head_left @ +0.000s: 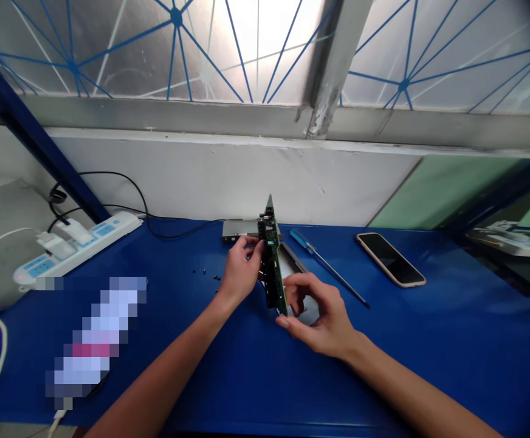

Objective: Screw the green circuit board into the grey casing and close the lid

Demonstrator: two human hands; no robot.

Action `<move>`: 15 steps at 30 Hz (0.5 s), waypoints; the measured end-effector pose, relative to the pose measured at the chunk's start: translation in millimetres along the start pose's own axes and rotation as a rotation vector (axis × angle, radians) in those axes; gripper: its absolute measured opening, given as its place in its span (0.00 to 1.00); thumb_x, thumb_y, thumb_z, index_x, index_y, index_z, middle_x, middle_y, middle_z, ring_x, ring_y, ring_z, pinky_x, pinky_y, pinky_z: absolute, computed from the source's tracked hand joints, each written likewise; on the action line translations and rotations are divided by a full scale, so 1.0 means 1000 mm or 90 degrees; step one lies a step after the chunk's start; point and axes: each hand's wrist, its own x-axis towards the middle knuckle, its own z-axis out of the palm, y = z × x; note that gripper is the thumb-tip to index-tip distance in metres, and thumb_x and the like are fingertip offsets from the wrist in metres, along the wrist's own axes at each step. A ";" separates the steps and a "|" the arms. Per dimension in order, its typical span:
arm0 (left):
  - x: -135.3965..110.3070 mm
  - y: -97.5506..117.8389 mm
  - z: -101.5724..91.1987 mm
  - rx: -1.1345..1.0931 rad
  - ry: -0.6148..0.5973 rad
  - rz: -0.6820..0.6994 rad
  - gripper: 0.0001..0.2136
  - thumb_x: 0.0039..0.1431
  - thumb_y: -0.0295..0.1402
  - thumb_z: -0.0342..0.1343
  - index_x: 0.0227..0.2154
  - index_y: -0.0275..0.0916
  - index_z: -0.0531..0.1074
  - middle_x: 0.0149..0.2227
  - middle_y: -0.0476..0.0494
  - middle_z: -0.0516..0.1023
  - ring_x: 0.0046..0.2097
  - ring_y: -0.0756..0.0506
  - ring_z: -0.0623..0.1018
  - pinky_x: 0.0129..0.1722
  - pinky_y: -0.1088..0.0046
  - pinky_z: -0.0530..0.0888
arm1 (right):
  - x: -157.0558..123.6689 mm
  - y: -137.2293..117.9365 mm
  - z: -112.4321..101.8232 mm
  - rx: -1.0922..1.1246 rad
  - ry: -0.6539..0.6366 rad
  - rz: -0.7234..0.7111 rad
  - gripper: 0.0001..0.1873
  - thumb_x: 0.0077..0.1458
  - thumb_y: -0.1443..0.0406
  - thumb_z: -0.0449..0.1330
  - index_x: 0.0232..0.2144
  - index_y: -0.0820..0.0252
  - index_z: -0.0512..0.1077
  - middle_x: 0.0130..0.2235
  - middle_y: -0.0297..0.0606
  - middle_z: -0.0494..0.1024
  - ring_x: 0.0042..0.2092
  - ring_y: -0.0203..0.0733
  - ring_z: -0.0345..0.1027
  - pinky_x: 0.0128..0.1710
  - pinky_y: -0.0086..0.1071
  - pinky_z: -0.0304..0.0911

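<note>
A green circuit board [273,261] stands on edge above the blue table [451,340], seen almost end-on. My left hand [240,271] grips its left face near the top, fingers curled on it. My right hand [320,316] pinches the board's lower near edge with thumb and fingers. A grey metal case [237,229] lies flat just behind the board, and a grey tray part [292,258] shows under it to the right.
A blue-handled screwdriver [324,263] lies right of the board. A phone [390,258] rests face up farther right. A white power strip [76,243] with plugs sits at the left edge. Several small dark screws [205,275] dot the table. A blurred object [96,334] lies near left.
</note>
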 end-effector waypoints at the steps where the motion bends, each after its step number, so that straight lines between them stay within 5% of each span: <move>1: 0.000 0.001 0.000 -0.003 0.002 -0.004 0.21 0.58 0.52 0.61 0.39 0.39 0.66 0.29 0.45 0.79 0.24 0.45 0.79 0.19 0.73 0.75 | 0.000 0.001 0.001 -0.001 0.007 -0.005 0.23 0.52 0.64 0.71 0.48 0.54 0.68 0.28 0.28 0.71 0.23 0.32 0.62 0.24 0.27 0.63; 10: -0.001 0.006 -0.003 -0.020 0.023 0.009 0.17 0.57 0.48 0.64 0.34 0.39 0.68 0.23 0.51 0.74 0.22 0.51 0.72 0.18 0.79 0.67 | 0.000 0.001 0.000 0.025 0.064 -0.041 0.33 0.52 0.66 0.71 0.59 0.52 0.67 0.29 0.29 0.74 0.23 0.34 0.65 0.24 0.29 0.65; 15: 0.001 0.008 -0.008 -0.145 0.081 -0.019 0.17 0.56 0.47 0.65 0.32 0.39 0.67 0.24 0.52 0.71 0.24 0.51 0.72 0.23 0.76 0.71 | -0.001 -0.001 -0.004 0.006 0.078 0.025 0.25 0.57 0.66 0.66 0.57 0.57 0.71 0.25 0.29 0.73 0.23 0.36 0.66 0.25 0.30 0.67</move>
